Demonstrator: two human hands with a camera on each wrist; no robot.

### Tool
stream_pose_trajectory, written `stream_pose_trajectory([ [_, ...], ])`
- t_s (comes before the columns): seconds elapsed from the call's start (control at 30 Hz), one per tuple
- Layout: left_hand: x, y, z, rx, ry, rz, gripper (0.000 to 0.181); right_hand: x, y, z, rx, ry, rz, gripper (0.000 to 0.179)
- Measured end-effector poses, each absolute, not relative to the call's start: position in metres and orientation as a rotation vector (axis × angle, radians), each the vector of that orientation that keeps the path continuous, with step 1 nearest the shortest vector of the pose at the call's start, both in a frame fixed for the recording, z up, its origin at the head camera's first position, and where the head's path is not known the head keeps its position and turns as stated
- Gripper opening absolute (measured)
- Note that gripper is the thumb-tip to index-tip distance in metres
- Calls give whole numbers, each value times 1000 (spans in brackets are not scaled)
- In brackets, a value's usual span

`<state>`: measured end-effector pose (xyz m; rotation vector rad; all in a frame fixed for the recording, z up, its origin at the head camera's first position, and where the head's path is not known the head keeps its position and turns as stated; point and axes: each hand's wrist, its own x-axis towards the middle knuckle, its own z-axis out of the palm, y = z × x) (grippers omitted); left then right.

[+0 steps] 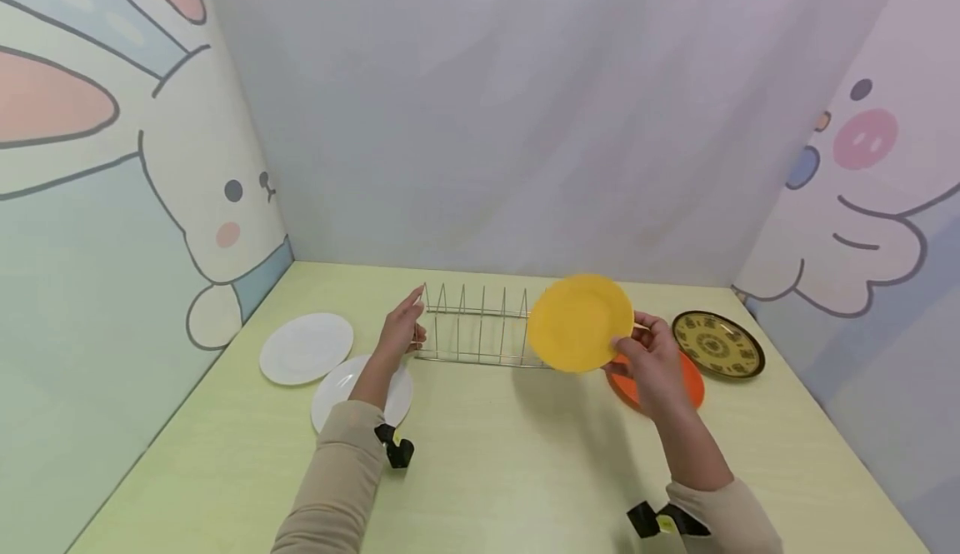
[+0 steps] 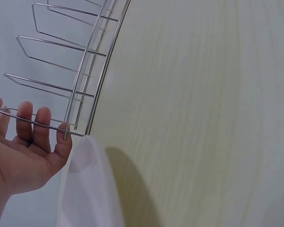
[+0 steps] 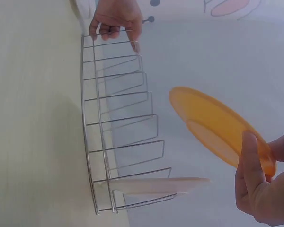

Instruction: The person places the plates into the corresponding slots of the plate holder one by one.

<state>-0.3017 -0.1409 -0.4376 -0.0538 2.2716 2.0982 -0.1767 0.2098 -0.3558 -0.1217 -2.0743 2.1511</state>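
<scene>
My left hand (image 1: 397,333) grips the left end of a metal wire plate rack (image 1: 480,362). In the left wrist view its fingers curl about the rack's end wire loop (image 2: 38,124). My right hand (image 1: 651,362) pinches a yellow plate (image 1: 579,323) by its right edge, thumb on the near face and fingers behind. The plate is held tilted in the air and hides the rack's right end in the head view. From the right wrist, the yellow plate appears apart from the rack, and a pale plate (image 3: 156,186) stands in the slot at the rack's far end from my left hand.
Two white plates (image 1: 306,349) lie at the left of the table (image 1: 495,462), one partly under my left forearm. An orange plate (image 1: 690,387) lies below my right hand, beside a dark-rimmed patterned plate (image 1: 717,344). A grey curtain-like backdrop (image 1: 480,121) rises behind the rack.
</scene>
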Motion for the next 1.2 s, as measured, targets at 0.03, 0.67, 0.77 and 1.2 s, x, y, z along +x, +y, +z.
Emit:
stream_pose_trajectory([
  [0.03,-302,-141,-438,-57,2271,2100,44,-178,209,-355,-139,-2060,2147,42],
  [0.67,-303,-137,-438,-81,2256,2142,41,-232,208,-369,-64,-1871,1774,41],
  [0.77,-305,-137,-440,-82,2254,2144,41,-232,200,-364,-136,-1941,1750,42],
  [1.2,-306,-139,-441,-36,2269,2136,44,-229,174,-367,-127,-2117,1705,41],
])
